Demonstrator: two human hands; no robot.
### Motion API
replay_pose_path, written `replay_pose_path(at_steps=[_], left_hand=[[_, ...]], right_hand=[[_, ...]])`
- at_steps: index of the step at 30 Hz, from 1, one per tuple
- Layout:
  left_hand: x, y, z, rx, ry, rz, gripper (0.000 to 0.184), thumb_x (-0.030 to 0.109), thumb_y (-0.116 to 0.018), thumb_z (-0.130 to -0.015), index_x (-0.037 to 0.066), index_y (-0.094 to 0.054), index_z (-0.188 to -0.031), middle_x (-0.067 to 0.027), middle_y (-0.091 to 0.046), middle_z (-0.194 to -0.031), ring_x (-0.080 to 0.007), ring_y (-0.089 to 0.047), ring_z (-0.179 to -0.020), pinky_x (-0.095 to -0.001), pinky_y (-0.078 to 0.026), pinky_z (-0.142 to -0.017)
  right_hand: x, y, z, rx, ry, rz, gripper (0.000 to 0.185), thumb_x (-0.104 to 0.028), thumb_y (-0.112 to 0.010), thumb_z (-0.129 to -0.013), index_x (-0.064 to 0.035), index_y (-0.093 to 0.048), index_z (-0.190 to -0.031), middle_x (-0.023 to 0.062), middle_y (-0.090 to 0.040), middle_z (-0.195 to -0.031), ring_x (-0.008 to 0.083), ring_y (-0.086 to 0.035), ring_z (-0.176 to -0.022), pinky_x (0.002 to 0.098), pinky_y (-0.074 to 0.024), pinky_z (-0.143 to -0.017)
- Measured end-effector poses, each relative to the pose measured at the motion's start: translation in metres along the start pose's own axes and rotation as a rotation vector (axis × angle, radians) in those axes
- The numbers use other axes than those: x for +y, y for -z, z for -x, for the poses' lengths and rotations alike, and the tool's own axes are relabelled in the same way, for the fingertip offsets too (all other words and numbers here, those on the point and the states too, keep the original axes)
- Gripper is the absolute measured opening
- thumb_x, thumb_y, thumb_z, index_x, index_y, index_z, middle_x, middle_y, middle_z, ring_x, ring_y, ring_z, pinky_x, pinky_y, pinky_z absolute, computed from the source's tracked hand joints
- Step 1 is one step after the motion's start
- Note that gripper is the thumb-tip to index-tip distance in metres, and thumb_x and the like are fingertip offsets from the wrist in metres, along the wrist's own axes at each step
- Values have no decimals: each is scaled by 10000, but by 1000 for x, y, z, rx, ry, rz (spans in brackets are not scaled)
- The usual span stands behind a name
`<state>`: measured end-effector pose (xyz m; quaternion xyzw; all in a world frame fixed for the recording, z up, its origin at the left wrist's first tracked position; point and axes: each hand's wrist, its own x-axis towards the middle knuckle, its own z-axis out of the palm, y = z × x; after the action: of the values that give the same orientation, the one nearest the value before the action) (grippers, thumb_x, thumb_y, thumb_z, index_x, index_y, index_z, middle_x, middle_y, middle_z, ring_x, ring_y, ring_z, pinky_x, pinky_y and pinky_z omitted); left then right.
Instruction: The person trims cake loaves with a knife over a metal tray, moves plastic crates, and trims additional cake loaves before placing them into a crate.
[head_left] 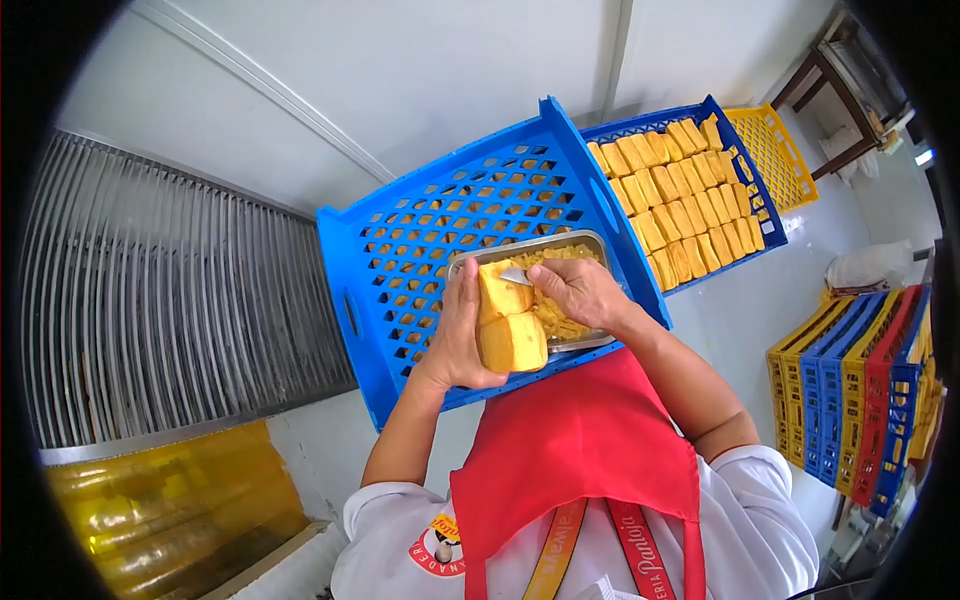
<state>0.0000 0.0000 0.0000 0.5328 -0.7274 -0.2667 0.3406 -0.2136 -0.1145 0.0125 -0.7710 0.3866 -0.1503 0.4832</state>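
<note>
My left hand [453, 338] is wrapped round two yellow sponge loaves [513, 343], held end to end above a metal tray. In my right hand [585, 292] is a small knife [515, 275]. Its blade lies against the top of the farther loaf. Below, the metal tray [598, 240] holds yellow trimmings [560, 325], partly covered by my hands. The tray rests on an upside-down or shallow blue crate [430, 215] with a diamond lattice; which of these it is, I cannot tell. More yellow pieces show through the lattice.
Behind and to the right, a darker blue crate [715, 110] holds rows of loaves [690, 190]. Beyond it lies a yellow crate [775, 150]. Stacked coloured crates [850, 390] stand at the right. A rack of metal trays [180, 290] fills the left side, beside a white wall [420, 80].
</note>
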Motion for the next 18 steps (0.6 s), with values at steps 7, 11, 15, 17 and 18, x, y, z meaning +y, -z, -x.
replay_pose_path(at_steps=[7, 11, 15, 17, 18], left_hand=[[-1, -7, 6, 29, -27, -69, 1476, 342, -840, -385, 30, 17, -1545, -274, -241, -1491, -459, -256, -1365, -503, -220, -1148], [-1, -10, 4, 68, -68, -104, 1471, 360, -847, -384, 16, -12, -1545, -258, -283, -1455, -433, -309, -1323, -490, -248, -1131], [-3, -7, -2, 65, -177, -184, 1472, 348, -854, -380, 23, -16, -1546, -254, -305, -1432, -436, -324, -1306, -503, -265, -1113], [-2, -6, -3, 91, -228, -252, 1475, 321, -860, -373, 28, -16, -1546, -249, -325, -1410, -438, -336, -1292, -509, -280, -1096], [-3, -6, -2, 90, -229, -254, 1475, 321, -860, -373, 28, -16, -1546, -249, -325, -1410, -438, -336, -1292, -509, -280, -1096]], right_hand=[[9, -11, 8, -60, -48, 49, 621, -595, -368, -966, -86, -715, -1050, 237, -682, -876, 430, -643, -873, 490, -499, -787], [9, -12, 10, -81, -41, -52, 700, -663, -387, -934, -56, -727, -1014, 238, -680, -808, 408, -659, -826, 464, -510, -750], [3, -15, 14, -114, -110, -25, 795, -738, -424, -879, -8, -727, -961, 247, -669, -751, 386, -671, -778, 440, -512, -708], [-2, -10, 13, -230, -207, -108, 878, -798, -444, -823, 31, -721, -911, 245, -668, -726, 372, -680, -762, 432, -510, -686], [0, -9, 12, -229, -206, -109, 878, -798, -444, -823, 31, -721, -911, 245, -668, -726, 372, -680, -762, 432, -510, -686]])
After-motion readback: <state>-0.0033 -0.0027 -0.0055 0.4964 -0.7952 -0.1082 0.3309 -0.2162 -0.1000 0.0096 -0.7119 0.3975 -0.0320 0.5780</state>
